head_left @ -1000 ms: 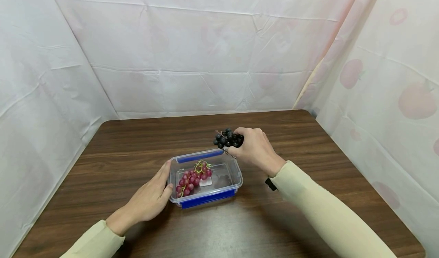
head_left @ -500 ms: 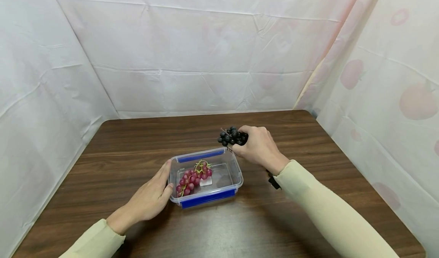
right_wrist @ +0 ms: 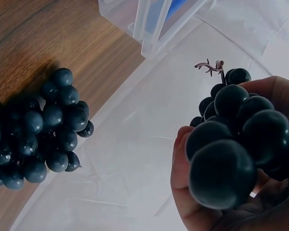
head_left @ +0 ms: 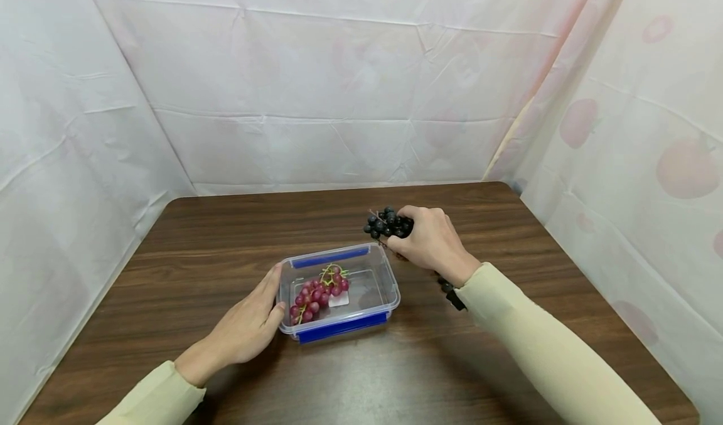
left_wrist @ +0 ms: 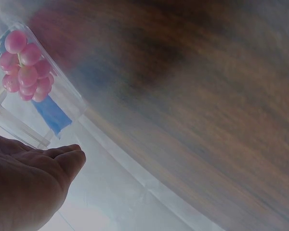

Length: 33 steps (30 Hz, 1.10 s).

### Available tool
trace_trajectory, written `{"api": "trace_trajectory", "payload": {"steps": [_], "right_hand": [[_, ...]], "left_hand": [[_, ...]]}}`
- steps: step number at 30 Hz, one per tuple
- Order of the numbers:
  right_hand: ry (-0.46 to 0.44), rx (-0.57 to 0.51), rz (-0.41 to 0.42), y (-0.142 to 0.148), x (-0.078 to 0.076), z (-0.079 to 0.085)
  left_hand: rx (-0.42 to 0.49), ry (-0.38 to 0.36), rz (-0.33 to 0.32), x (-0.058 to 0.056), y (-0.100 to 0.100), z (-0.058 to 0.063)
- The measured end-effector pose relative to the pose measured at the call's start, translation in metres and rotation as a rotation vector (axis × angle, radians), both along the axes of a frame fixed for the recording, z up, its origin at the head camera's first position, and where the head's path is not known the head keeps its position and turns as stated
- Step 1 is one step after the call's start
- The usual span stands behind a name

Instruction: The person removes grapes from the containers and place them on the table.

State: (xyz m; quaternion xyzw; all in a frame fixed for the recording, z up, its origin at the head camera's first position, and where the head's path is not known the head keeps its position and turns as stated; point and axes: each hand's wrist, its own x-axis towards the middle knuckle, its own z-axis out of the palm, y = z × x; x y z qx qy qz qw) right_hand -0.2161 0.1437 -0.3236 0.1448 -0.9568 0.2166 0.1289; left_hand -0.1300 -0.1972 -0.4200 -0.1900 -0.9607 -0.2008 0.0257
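Observation:
My right hand (head_left: 432, 236) grips a bunch of black grapes (head_left: 390, 224) between thumb and fingers, above the far right corner of a clear plastic container (head_left: 369, 280) with blue clips. In the right wrist view the bunch (right_wrist: 231, 139) fills the palm, its bare brown stem pointing outward. Fingers fairly straight, my left hand (head_left: 248, 324) rests against the container's left end. Inside the container, toward its left half, lies a bunch of red grapes (head_left: 316, 296) with green stems, over a small white square (head_left: 340, 299).
A second bunch of black grapes (right_wrist: 43, 134) lies on the wooden table (head_left: 237, 230), mostly hidden under my right wrist in the head view. A white sheet (head_left: 339, 86) with faint fruit prints hangs behind the table and along both sides.
My right hand has drifted a little to the right and away from me with the black grapes, off the container's far rim. The left hand and the container have stayed put.

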Motion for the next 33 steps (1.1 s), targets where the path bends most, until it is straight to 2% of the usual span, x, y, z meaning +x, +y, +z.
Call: {"api": "trace_trajectory", "payload": {"steps": [33], "right_hand": [[-0.022,0.003,-0.091,0.022,-0.005,-0.003]], "left_hand": [[0.001,-0.006,0.001,-0.001,0.0,-0.001]]}}
